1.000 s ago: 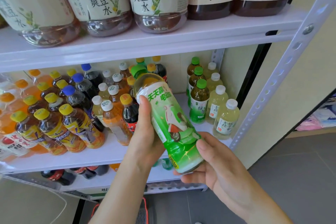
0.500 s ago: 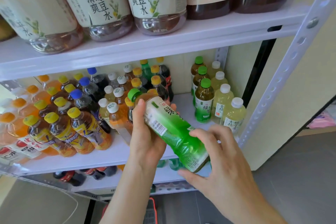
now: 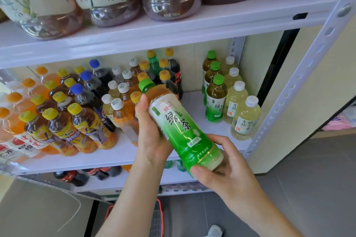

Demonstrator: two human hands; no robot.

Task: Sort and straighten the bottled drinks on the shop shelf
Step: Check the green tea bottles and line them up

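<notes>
Green tea bottle [image 3: 181, 131] held tilted in both hands, in front of the middle shelf [image 3: 192, 106].
Left hand [image 3: 152, 132] wraps its shoulder, right hand [image 3: 223, 169] cups its base, cap pointing up and away. Advised: bring it upright, label forward, and seat it ahead of the matching green-capped row [image 3: 215, 100] just right of the grip, without knocking the pale bottles [image 3: 244, 113] alongside. Bare white board beyond the grip; grey floor [image 3: 308, 188] below.

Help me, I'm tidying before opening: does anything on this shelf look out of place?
Yes. One green bottle stands alone at the back among dark cola bottles. The green tea bottle, held tilted in the left hand and right hand, is off the shelf; its matching row stands further right.
</notes>
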